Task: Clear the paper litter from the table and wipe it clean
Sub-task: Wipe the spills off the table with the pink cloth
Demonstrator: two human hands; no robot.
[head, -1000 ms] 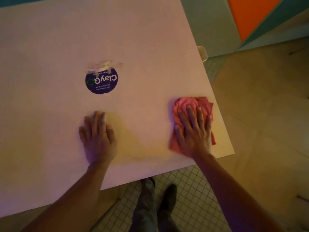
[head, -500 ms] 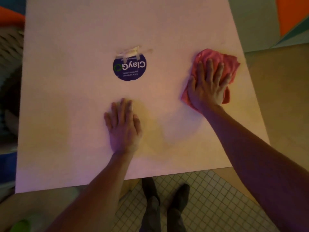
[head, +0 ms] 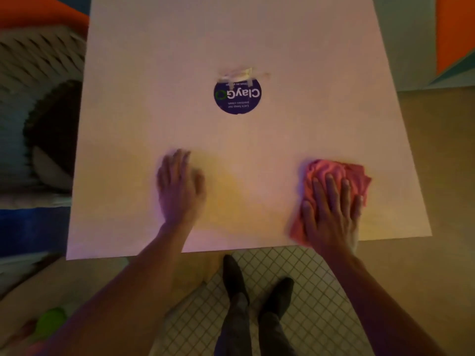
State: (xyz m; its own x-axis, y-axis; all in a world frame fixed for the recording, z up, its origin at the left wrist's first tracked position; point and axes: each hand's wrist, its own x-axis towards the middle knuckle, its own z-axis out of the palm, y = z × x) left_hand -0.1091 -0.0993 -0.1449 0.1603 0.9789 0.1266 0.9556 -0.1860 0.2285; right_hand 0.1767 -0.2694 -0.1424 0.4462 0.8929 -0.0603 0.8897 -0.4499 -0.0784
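A white square table (head: 295,42) fills the view. My right hand (head: 331,211) lies flat with straight fingers on a crumpled pink cloth (head: 334,173) near the table's front right corner, pressing it to the top. My left hand (head: 180,188) rests flat on the bare tabletop near the front middle, fingers straight. A round dark blue sticker (head: 237,96) is stuck at the table's middle, with a torn scrap of pale paper or tape (head: 241,73) along its far edge.
My feet in dark shoes (head: 257,291) stand on small white floor tiles below the front edge. A cushioned seat with a dark object (head: 51,132) is left of the table. A green round thing (head: 50,322) lies at the lower left.
My right hand has drawn the pink cloth back from the far right side to the front right corner. My left hand has stayed flat near the front middle.
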